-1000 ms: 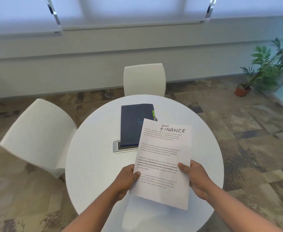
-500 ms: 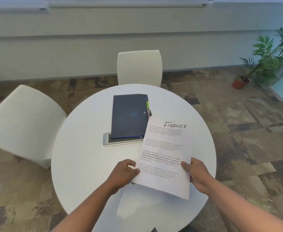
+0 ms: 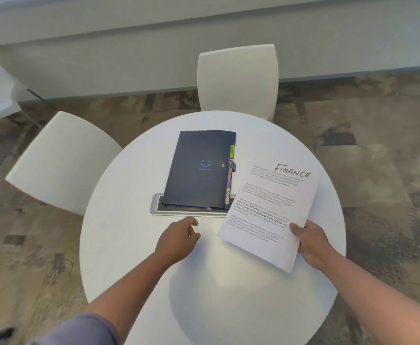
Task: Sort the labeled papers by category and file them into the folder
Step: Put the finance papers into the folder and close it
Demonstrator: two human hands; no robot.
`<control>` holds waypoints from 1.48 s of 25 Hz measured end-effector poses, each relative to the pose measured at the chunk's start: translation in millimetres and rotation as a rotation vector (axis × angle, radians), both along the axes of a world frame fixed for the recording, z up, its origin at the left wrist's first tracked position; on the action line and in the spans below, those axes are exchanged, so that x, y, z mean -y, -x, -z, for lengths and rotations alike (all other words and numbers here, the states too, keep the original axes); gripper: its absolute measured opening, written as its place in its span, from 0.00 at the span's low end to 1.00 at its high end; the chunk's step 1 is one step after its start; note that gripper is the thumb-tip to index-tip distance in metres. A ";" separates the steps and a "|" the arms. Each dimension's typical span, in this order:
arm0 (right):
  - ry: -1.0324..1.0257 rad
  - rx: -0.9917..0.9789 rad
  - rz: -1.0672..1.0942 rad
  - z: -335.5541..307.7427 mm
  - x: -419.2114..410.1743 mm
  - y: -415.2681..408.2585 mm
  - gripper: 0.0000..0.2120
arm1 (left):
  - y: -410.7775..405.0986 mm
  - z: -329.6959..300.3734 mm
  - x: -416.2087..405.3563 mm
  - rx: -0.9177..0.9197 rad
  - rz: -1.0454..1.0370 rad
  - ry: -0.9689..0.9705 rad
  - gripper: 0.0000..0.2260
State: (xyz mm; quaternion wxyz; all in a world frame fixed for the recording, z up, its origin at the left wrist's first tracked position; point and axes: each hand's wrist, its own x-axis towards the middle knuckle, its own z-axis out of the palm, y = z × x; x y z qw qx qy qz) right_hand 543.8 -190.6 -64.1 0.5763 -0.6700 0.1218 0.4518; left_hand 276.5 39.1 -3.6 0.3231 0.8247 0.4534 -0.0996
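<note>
My right hand (image 3: 310,241) grips the lower right edge of a stack of white papers (image 3: 269,210), thumb on top. The top sheet is headed FINANCE in handwriting. The stack hovers over the right side of the round white table (image 3: 119,245). A dark blue folder (image 3: 199,170) lies closed at the table's middle, with coloured tabs along its right edge and a snap strap. My left hand (image 3: 179,239) hangs free over the table just in front of the folder, fingers loosely curled and holding nothing.
The folder's near end overlaps a grey cable hatch (image 3: 158,207) set in the tabletop. One white chair (image 3: 238,80) stands behind the table and another (image 3: 59,160) at its left. Patterned carpet surrounds the table.
My left hand has let go of the papers and moved left toward the folder. My right hand alone now carries the stack, shifted right. The view has tilted down.
</note>
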 end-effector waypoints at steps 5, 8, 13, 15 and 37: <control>-0.009 -0.043 -0.077 29.2 -27.8 -45.3 0.11 | -42.1 9.9 -6.2 -0.118 0.206 -0.260 0.18; -0.018 -0.084 -0.105 41.1 -32.4 -54.7 0.10 | -65.3 18.2 -13.2 -0.124 0.268 -0.330 0.18; -0.059 -0.170 -0.111 51.7 -29.0 -63.4 0.12 | -100.6 39.5 -17.1 -0.206 0.328 -0.355 0.26; -0.078 -0.197 -0.111 51.2 -29.3 -65.1 0.11 | -109.0 48.4 -20.9 -0.253 0.367 -0.374 0.28; -0.084 -0.250 -0.131 48.6 -30.1 -69.8 0.11 | -135.5 39.6 -37.1 -0.276 0.308 -0.385 0.06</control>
